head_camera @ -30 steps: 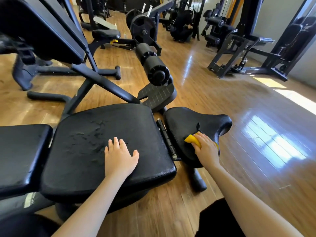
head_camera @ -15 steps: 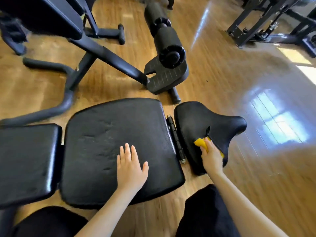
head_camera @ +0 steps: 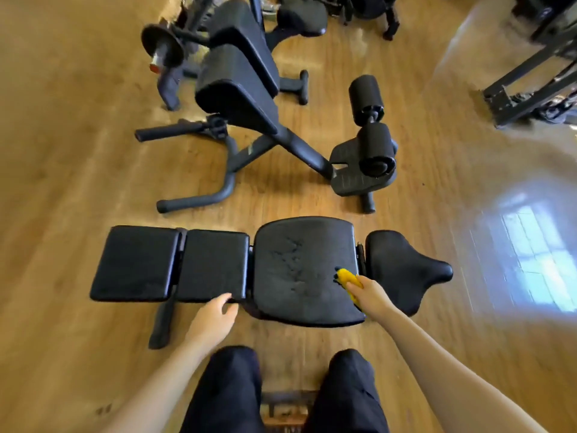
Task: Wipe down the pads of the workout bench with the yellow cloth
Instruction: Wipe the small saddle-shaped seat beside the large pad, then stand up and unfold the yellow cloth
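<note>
Cloth (head_camera: 347, 278) under right hand (head_camera: 370, 295) fingers, gripped, on pad (head_camera: 299, 270) | left hand (head_camera: 214, 317) relaxed

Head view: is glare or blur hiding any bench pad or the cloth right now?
Head view: window glare washes the wooden floor at right, off the pads; the large cracked black bench pad shows only soft sheen; the yellow cloth under the right hand is slightly soft but readable; wide-angle bending curves the frame edges; the left hand touches the near edge of the smaller rectangular black pad.
</note>
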